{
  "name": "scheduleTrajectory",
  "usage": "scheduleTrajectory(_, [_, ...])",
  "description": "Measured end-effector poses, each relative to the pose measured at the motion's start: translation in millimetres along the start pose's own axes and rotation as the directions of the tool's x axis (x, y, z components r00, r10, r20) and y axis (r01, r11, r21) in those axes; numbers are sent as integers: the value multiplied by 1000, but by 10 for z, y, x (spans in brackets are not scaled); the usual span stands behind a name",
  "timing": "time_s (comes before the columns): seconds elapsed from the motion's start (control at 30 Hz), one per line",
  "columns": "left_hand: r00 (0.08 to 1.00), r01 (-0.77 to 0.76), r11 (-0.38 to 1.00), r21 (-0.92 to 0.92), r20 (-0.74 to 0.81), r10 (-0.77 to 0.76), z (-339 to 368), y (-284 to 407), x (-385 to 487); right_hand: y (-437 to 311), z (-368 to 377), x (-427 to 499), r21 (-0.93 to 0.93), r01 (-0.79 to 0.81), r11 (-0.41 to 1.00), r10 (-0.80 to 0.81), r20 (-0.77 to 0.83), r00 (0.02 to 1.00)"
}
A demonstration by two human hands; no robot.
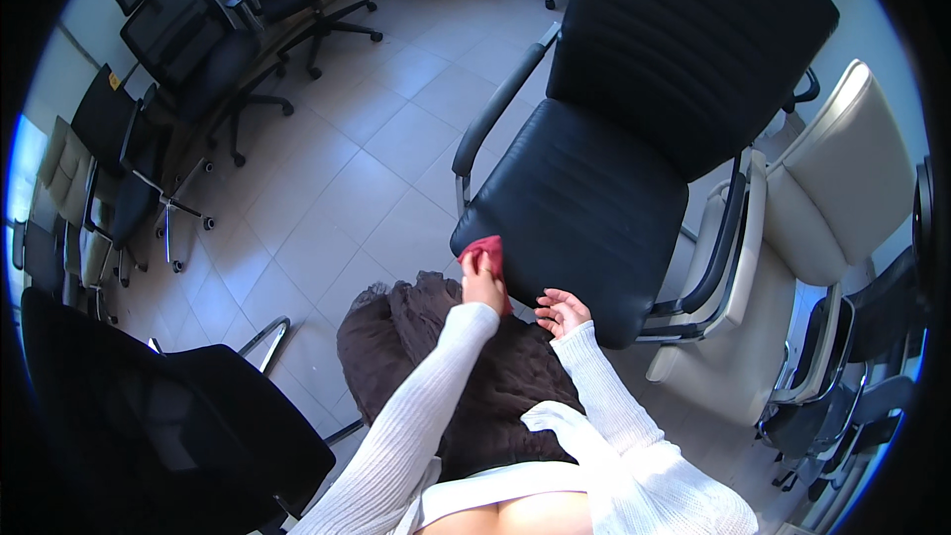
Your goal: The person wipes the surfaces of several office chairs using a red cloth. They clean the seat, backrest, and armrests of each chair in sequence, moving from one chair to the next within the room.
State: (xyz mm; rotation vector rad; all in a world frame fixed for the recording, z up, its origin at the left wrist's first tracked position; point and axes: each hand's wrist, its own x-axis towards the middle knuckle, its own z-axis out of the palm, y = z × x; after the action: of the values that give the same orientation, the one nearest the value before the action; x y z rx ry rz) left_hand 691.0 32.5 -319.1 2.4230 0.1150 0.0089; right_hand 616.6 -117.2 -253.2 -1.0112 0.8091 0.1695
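Note:
My left hand presses a folded red cloth against the front left corner of a black leather office chair's seat. The fingertips lie on the cloth. Near the front edge of the same seat is my right hand, its fingers apart and loosely curled, with nothing in it. The chair faces me, its ribbed backrest beyond the seat and a padded armrest on each side. Below my hands spreads a dark brown gathered skirt.
Cream leather chairs stand close on the right, with dark chairs behind them. A black chair is near at lower left. Several wheeled mesh chairs line the left and far sides of the tiled floor.

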Motion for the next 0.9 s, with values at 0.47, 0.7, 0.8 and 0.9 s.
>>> scheduleTrajectory(0.47, [954,-215,960,178,250,167,-401,30,153,-47,-162,103,-39,125,991,-129,-114,985])
scheduleTrajectory(0.7, [942,-305,932,195,208,264,-93,132,-14,40,-238,133,-165,187,968,-208,-124,970])
scheduleTrajectory(0.8, [775,-586,802,119,372,511,126,339,-401,211,-521,206,-215,249,945,-292,-204,934])
scheduleTrajectory(0.9, [545,-779,618,105,602,584,210,533,-638,364,-830,204,-259,218,941,-296,-316,901])
